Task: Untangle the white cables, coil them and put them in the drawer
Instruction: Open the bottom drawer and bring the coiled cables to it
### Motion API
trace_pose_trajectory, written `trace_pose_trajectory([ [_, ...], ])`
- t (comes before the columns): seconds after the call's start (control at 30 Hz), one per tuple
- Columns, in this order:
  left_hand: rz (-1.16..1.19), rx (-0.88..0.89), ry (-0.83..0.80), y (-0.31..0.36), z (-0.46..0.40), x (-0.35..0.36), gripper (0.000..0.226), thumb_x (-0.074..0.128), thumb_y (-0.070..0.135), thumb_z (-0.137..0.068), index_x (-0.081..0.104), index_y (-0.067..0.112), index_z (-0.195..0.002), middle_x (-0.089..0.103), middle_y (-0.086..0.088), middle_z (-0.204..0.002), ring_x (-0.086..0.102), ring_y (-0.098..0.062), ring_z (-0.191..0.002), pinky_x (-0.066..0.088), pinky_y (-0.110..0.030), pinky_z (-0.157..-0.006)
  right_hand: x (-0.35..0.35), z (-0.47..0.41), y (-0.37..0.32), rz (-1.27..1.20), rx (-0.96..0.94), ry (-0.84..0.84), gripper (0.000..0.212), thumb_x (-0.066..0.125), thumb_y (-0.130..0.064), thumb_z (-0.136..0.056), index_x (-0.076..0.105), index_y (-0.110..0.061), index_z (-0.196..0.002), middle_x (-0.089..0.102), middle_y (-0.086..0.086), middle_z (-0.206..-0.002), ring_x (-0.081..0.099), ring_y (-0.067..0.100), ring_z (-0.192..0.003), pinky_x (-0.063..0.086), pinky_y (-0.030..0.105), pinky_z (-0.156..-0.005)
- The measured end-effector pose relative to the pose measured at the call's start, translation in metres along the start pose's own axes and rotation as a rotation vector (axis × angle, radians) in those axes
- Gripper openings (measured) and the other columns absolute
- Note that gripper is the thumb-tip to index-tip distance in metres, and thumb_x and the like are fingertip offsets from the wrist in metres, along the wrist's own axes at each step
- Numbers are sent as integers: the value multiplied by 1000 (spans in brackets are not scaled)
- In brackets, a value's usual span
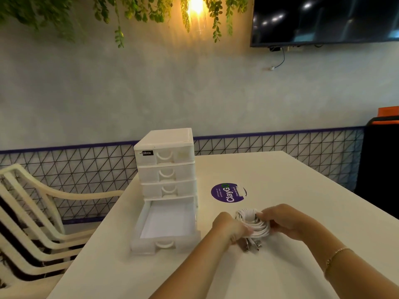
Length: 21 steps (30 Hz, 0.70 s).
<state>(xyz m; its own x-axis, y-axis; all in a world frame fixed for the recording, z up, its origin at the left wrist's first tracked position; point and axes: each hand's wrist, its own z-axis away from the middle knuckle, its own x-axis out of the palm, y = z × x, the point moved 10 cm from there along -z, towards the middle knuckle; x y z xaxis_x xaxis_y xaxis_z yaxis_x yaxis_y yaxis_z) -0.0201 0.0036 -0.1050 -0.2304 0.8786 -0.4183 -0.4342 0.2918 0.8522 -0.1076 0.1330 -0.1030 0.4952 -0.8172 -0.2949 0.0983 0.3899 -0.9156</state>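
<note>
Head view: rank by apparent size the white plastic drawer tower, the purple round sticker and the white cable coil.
1. White plastic drawer tower, clearly largest.
2-3. Purple round sticker and white cable coil look alike; the coil sits nearer the camera, so unranked.

A round purple sticker (228, 192) on the table (302, 190), just beyond the hands holding the cables, reads "ClayGO", its smaller lines too blurred to read; the drawer unit's (166, 167) black label (146, 153), farther left, ends in "box"
</note>
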Motion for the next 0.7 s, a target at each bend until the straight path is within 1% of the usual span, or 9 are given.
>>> trace_pose_trajectory([
  [0.1, 120, 101, 2, -1, -1, 3, 22, 79, 12, -68, 66, 13, -86, 68, -6, -88, 62, -20, -77, 53, -33, -79, -1, 5, 3, -145, -64, -64, 14, 54, 2, -89, 66, 9, -84, 58, 14, -76, 51, 21, -66, 40, 29, -59],
  [0.17, 209, 171, 14, 1, 1, 3, 27, 74, 8, -75, 63, 22, -95, 67, 0, -89, 62, -16, -78, 53, -33, -80, 1, 9, 2, -230, -122, -138, 18, 52, 5, -87, 67, 8, -97, 66, 16, -89, 57, 23, -76, 44, 31, -68],
  [0.27, 349, 257, -40, 7, 8, 6, 40, 68, 5, -82, 58, 23, -117, 66, 0, -86, 63, -17, -78, 54, -35, -79, 3, 20, -9, -273, -223, -258, 42, 62, 6, -75, 63, -2, -116, 67, 16, -112, 61, 27, -99, 45, 39, -90],
  [0.33, 404, 297, -66, 10, 12, 3, 41, 66, 4, -84, 57, 23, -119, 68, -2, -88, 64, -22, -81, 54, -38, -80, 7, 30, -18, -198, -278, -319, 56, 65, 1, -65, 62, -9, -121, 66, 12, -117, 60, 27, -106, 44, 39, -93],
  [0.4, 470, 319, -75, 13, 15, -4, 37, 64, 1, -85, 58, 22, -116, 69, -3, -90, 65, -23, -84, 56, -38, -77, 9, 38, -28, -129, -306, -319, 60, 65, -6, -64, 61, -18, -123, 65, 5, -119, 58, 23, -104, 43, 37, -89],
  [0.5, 603, 304, -44, 18, 18, -26, 33, 60, -3, -86, 55, 11, -116, 68, -8, -88, 66, -16, -65, 55, -25, -56, 13, 44, -51, -91, -339, -238, 55, 68, -13, -67, 62, -27, -120, 67, -4, -115, 56, 17, -98, 39, 32, -81],
  [0.57, 642, 272, 17, 19, 17, -50, 32, 62, -2, -85, 53, 5, -116, 68, -12, -90, 67, -18, -62, 56, -26, -56, 24, 43, -71, -161, -370, -205, 43, 66, -4, -78, 64, -21, -117, 69, 1, -112, 58, 18, -98, 42, 32, -82],
  [0.63, 639, 244, 48, 18, 17, -77, 18, 63, 1, -85, 59, 2, -103, 68, -14, -85, 65, -24, -67, 57, -28, -61, 40, 40, -89, -221, -377, -189, 31, 58, 1, -85, 66, -13, -112, 69, 7, -110, 60, 21, -96, 46, 30, -82],
  [0.7, 622, 201, 68, 11, 19, -104, 4, 62, 5, -87, 62, 1, -89, 68, -14, -76, 65, -24, -66, 57, -27, -59, 63, 34, -101, -230, -350, -185, 20, 57, -4, -89, 68, -6, -106, 68, 13, -101, 60, 21, -89, 49, 28, -79],
])
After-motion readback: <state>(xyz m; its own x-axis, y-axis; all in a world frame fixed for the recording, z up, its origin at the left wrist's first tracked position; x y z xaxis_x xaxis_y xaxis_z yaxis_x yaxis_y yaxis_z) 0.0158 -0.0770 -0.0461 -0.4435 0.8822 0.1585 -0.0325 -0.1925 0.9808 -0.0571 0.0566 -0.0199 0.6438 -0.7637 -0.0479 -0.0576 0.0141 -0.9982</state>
